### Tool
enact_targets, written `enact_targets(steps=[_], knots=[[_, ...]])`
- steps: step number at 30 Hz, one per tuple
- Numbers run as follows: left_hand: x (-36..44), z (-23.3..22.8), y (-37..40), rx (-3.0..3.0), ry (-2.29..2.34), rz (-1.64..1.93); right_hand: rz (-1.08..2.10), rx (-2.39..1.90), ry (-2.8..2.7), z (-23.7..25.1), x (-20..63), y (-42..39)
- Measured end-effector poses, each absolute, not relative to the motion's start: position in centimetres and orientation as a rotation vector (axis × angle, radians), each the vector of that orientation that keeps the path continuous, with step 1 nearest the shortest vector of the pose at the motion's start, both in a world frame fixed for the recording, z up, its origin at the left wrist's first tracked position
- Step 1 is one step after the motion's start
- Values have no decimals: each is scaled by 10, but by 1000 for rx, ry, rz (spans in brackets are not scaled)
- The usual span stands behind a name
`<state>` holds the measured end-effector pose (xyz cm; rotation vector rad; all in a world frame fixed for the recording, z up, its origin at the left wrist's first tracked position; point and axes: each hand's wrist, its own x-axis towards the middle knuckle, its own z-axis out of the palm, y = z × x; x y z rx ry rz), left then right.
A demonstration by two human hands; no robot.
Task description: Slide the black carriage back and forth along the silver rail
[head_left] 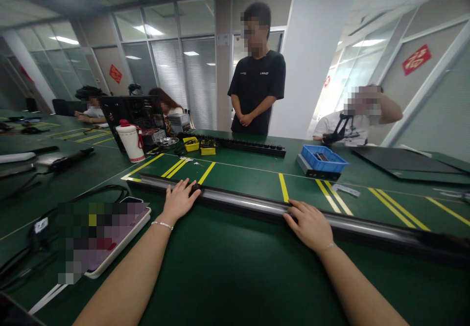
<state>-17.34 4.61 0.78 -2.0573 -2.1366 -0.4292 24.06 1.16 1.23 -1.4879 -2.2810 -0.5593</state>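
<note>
Both hands press rail; tablet beside.

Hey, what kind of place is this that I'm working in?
Probably an electronics assembly or training workshop inside an office. The green bench mat is marked with yellow tape lines, there are parts bins on it, and glass partitions behind. Both hands, left hand and right hand, rest on a long rail.
</note>
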Motion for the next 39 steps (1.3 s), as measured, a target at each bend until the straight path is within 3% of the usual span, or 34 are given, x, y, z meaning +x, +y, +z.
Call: enact_targets(steps=[18, 30, 39], knots=[[-155, 5, 47, -2156, -1923, -538, -590, -1525, -2270, 14, 237, 9], [-136, 14, 38, -2285, -1874, -404, -577, -1501, -2273, 14, 238, 11], [-121, 19, 36, -2261, -1806, -683, -570, -1478, -2270, 14, 239, 11]])
